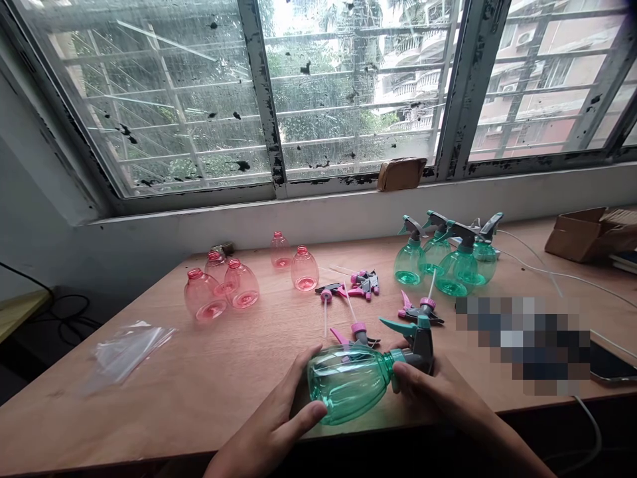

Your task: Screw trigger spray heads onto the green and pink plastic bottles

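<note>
Now the left hand (pixel 271 425) grasps the base of the bottle (pixel 348 388), held sideways over the table's (pixel 174 405) near edge; the right hand (pixel 435 385) clasps its nozzle (pixel 423 345). Beyond the bottle lie pink nozzles (pixel 358 328); pink bottles (pixel 242 285) stand farther left of it, green sprayers (pixel 409 260) farther right.

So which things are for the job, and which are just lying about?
Probably for the job:
held translucent green plastic spray bottle
four standing green plastic spray bottles
rounded translucent pink plastic bottles
pink-and-grey plastic spray heads

Probably just lying about:
brown cardboard box
flat black phone-like device
</note>
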Available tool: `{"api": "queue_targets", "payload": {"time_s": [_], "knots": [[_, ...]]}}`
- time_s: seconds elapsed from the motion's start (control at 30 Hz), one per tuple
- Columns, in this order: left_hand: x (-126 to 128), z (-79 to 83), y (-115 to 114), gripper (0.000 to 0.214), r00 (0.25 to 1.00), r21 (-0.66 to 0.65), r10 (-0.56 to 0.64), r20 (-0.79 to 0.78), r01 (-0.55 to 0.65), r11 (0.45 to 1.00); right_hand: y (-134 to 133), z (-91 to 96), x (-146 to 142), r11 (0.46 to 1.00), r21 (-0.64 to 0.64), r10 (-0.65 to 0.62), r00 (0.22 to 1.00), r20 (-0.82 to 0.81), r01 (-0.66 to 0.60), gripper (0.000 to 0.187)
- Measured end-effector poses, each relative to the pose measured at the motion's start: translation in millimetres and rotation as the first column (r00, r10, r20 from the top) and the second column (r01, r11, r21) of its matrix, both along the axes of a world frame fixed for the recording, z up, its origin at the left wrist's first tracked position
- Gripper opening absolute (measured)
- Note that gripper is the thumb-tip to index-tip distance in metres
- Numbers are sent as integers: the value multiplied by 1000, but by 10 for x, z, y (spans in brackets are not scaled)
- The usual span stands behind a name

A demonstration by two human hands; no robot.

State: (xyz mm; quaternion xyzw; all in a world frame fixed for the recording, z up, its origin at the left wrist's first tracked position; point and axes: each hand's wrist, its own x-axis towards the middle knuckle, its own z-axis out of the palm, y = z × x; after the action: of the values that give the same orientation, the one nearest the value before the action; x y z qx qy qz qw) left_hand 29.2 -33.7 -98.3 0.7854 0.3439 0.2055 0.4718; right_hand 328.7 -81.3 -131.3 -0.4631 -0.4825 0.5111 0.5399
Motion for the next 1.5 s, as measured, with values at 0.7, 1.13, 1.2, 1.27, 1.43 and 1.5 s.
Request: {"api": "queue_targets", "payload": {"time_s": [0.7, 1.13, 1.2, 1.27, 1.43, 1.5], "knots": [[-21, -11, 5, 67, 999, 8, -25, 35, 25, 1000, -48, -77, -18, 999, 16, 29, 999, 23, -29, 50], [-17, -89, 31, 100, 998, 19, -66, 9, 66, 998, -81, -49, 11, 999, -14, -33, 996, 82, 34, 48], [-17, -86, 32, 102, 997, 32, -73, 10, 73, 997, -85, -45, 18, 999, 5, -47, 993, 112, 47, 48], [-25, -81, 29, 102, 996, 36, -88, 15, 88, 995, -88, -42, 28, 998, -5, -66, 988, 143, 68, 48], [-38, -53, 21, 72, 997, 14, -71, 44, 70, 997, -80, -43, 39, 998, 21, -60, 983, 175, 57, 44], [-31, -38, 19, 74, 997, 9, -68, 34, 67, 998, -75, -40, 34, 998, 25, -58, 984, 170, 54, 43]]}}
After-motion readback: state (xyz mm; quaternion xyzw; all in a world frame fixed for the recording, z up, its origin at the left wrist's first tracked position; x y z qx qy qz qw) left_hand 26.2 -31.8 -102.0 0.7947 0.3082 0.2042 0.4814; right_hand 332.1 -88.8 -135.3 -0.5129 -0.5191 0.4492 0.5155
